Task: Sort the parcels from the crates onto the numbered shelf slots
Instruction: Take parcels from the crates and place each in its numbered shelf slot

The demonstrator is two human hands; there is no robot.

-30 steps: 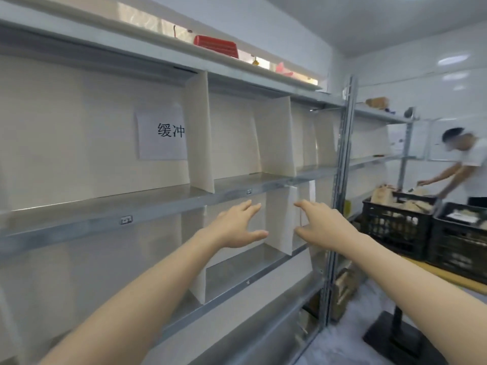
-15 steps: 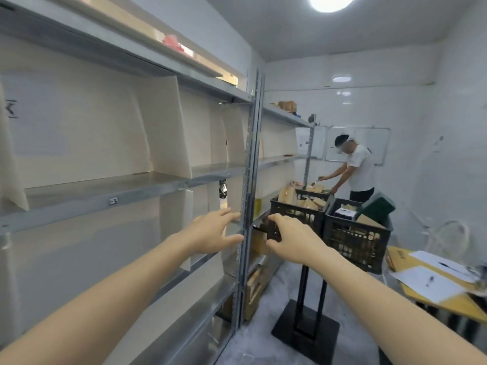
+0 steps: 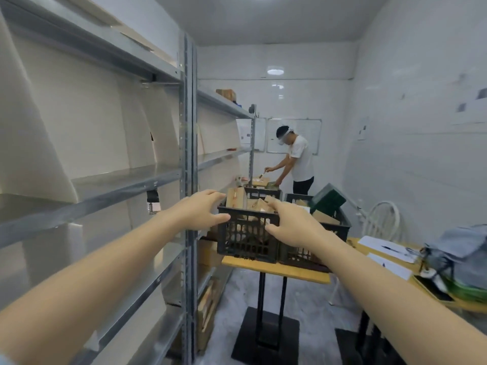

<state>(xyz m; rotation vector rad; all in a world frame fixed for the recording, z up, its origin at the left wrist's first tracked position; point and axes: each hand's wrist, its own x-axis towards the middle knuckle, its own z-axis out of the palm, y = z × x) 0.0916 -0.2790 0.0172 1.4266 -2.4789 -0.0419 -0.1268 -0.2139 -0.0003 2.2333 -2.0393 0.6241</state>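
Parcels (image 3: pixel 237 202) sit heaped in the black crates (image 3: pixel 246 242) on the small table (image 3: pixel 274 270), while the near shelf slots (image 3: pixel 123 177) look bare, so I judge sorting barely begun. My left hand (image 3: pixel 201 212) and right hand (image 3: pixel 288 226) reach out, fingers spread and empty; whether they touch the crate rim I cannot tell.
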